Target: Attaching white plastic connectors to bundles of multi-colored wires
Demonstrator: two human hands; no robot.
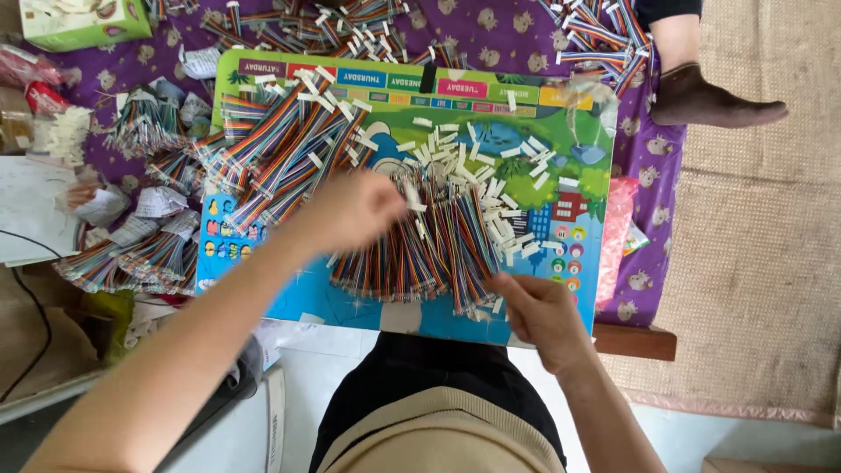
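A fan of rainbow ribbon cables (429,250) with white connector ends lies on a colourful picture board (368,307). My left hand (350,210) is blurred and curled over the upper left part of that fan, fingers touching the cables. My right hand (539,315) rests at the fan's lower right corner, fingers pinching the near cable ends. A second heap of the same cables (280,149) lies on the board's upper left.
Bundled cables (131,258) and paper slips lie left of the board, more cables (307,26) at the far edge. A green box (79,22) stands top left. Another person's socked foot (710,101) rests top right on a woven mat (762,263).
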